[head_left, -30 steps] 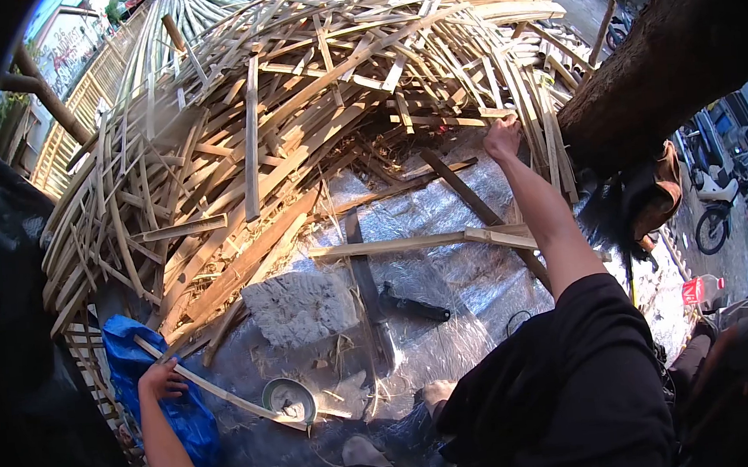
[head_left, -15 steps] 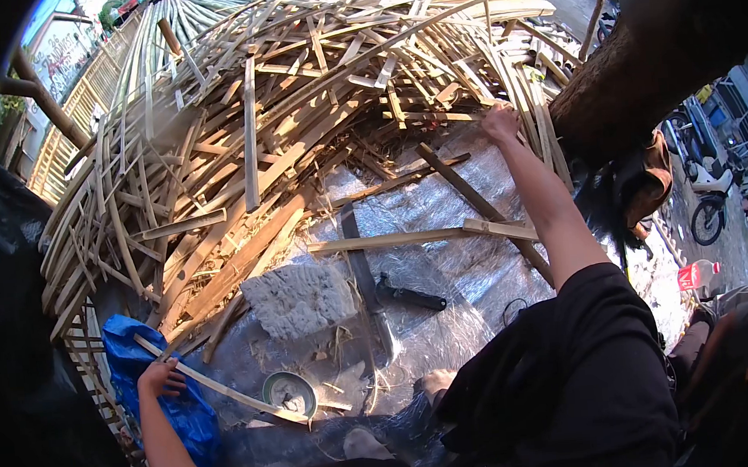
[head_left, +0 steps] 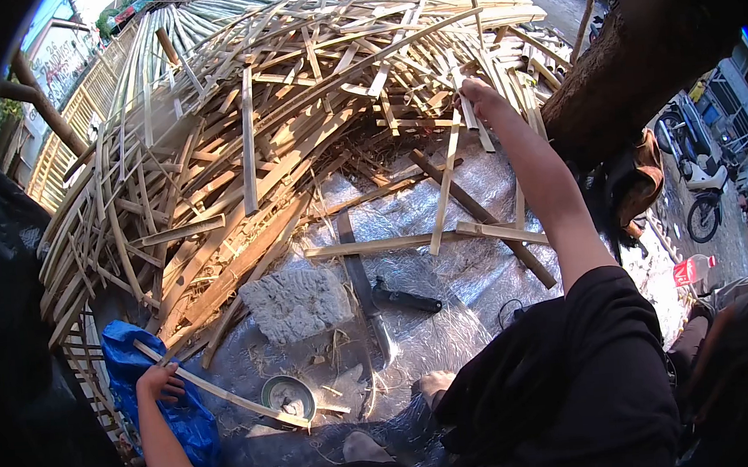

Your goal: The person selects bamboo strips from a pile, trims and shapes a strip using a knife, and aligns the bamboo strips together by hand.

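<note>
My left hand (head_left: 161, 383) is closed around a pale bamboo strip (head_left: 238, 401) at the lower left, beside a blue plastic bag (head_left: 125, 338). The strip's lower end lies by a small round bowl (head_left: 268, 388). Farther off, my right hand (head_left: 479, 100) reaches to the right side of a big heap of bamboo strips (head_left: 296, 117). Its fingers close on a bamboo strip (head_left: 445, 194) that slants down toward me; another strip lies against the hand. In front of me are a rough grey block (head_left: 299, 306), a long dark blade (head_left: 358, 278) and a black-handled tool (head_left: 404, 297).
A dark pole (head_left: 486, 217) and loose crosswise strips (head_left: 383, 244) lie on the shiny plastic sheet (head_left: 433, 333). A thick trunk (head_left: 639, 50) leans in at the right. A bottle with a red label (head_left: 694, 270) stands near a motorcycle (head_left: 704, 210).
My right hand has moved up and left along the heap, and bamboo strips now slant down from it across the sheet. My left hand has stayed almost still with its strip.
</note>
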`<action>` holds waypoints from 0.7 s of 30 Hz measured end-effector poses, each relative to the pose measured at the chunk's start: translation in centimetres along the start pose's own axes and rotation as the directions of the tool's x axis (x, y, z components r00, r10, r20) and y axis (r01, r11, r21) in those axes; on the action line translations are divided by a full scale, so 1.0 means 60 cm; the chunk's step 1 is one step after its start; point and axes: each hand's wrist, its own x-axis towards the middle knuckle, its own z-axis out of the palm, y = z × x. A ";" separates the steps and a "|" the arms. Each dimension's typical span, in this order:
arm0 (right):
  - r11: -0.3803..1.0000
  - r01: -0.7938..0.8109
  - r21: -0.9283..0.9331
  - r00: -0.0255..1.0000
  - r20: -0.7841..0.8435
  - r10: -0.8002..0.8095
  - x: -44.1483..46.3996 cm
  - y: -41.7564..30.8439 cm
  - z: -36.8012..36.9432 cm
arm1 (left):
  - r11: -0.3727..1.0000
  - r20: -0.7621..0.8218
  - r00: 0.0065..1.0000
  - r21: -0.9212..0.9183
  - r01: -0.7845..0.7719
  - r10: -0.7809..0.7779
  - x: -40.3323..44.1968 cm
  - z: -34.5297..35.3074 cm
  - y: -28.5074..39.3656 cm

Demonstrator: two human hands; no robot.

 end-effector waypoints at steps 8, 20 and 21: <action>0.845 -0.043 0.534 0.998 0.061 0.012 -0.165 -0.005 0.187 | 0.989 -0.032 0.998 0.139 0.059 -0.055 -0.021 -0.005 0.031; 0.971 0.234 0.041 0.949 -0.227 -0.218 -0.459 0.113 0.332 | 0.769 0.038 0.935 0.559 -0.311 0.351 -0.231 0.126 0.317; 0.966 0.255 0.039 0.964 -0.087 -0.250 -0.489 0.108 0.341 | 0.822 0.144 0.909 0.390 -0.415 0.390 -0.218 0.138 0.331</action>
